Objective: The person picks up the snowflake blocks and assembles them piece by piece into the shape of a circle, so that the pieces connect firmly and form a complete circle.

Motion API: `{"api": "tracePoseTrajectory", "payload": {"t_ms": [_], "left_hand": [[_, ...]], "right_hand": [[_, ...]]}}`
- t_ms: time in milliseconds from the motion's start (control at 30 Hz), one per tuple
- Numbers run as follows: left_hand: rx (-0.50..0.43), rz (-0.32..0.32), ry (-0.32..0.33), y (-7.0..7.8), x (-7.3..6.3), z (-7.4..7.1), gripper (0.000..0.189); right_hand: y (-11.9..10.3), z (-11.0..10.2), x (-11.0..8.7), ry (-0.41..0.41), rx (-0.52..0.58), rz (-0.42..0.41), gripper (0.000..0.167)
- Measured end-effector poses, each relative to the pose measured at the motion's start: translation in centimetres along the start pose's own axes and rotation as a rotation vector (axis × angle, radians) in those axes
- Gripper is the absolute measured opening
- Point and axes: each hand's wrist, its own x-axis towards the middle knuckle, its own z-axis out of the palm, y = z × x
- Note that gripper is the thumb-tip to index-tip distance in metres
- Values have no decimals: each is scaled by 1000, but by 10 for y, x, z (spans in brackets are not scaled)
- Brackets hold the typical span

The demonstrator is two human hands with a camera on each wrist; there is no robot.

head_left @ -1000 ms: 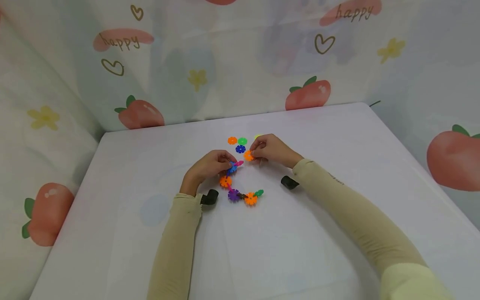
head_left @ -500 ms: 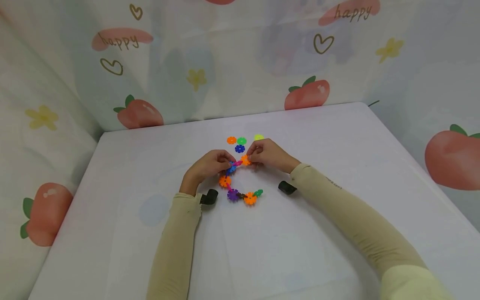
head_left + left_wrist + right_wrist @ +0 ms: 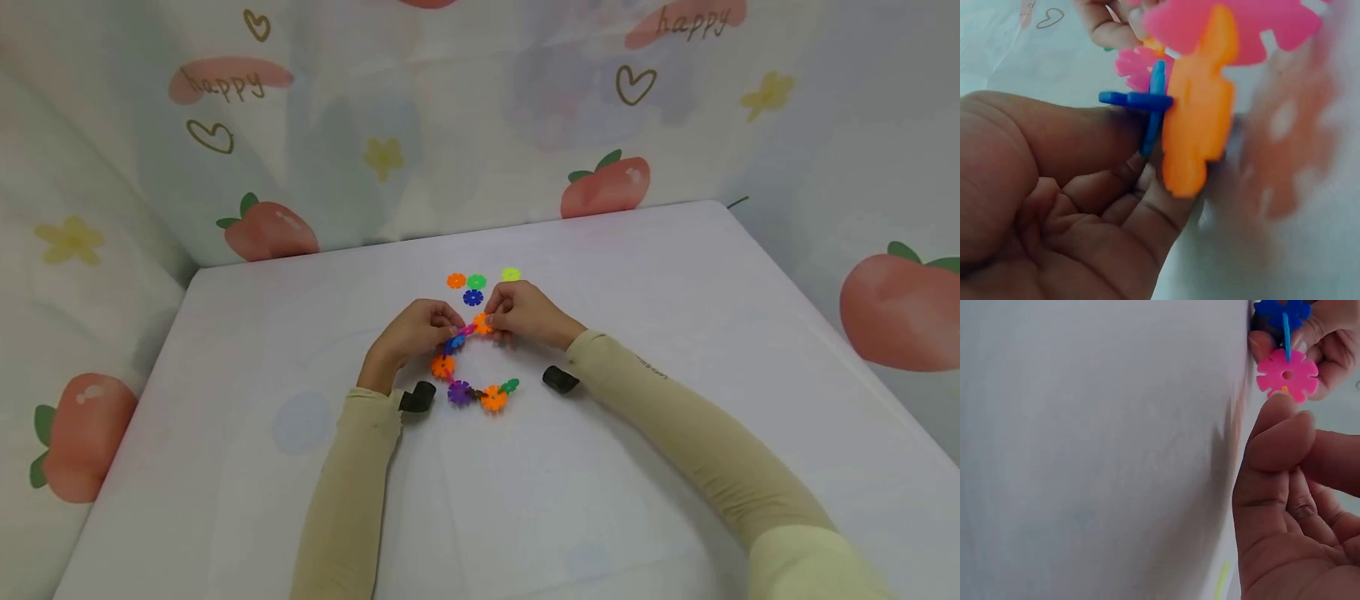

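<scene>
White table (image 3: 637,467) bears the curved disc chain (image 3: 443,367); the left hand (image 3: 416,333) pinches its blue disc (image 3: 455,342), the right hand (image 3: 532,315) an orange disc (image 3: 482,323) against the pink disc (image 3: 1272,370): best square the slots, brace the blue, press straight

– what reads on your feed?
– i get "happy" (image 3: 225,83) twice on the backdrop (image 3: 465,100), each on a pinkish patch (image 3: 232,77); the print (image 3: 651,367) on the right sleeve (image 3: 697,425) is too small for me.
</scene>
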Motion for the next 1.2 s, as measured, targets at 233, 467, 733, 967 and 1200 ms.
{"api": "tracePoseTrajectory", "payload": {"t_ms": [233,467,733,967,1200], "left_hand": [[-14,-17,29,2,0,1,10],[-54,-22,-44,1,0,-3,19],[-68,27,-115,-2,-1,-6,38],[-48,21,-148,-3,-2,-7,33],[-67,15,-173,-7,-4,-11,37]], "right_hand": [[-2,6,1,16,15,2,5],[-5,4,-1,43,-21,19,6],[-8,-4,3,-4,-29,-20,10],[-18,-16,19,12,-46,3,22],[-20,-26,49,39,-199,48,27]]}}
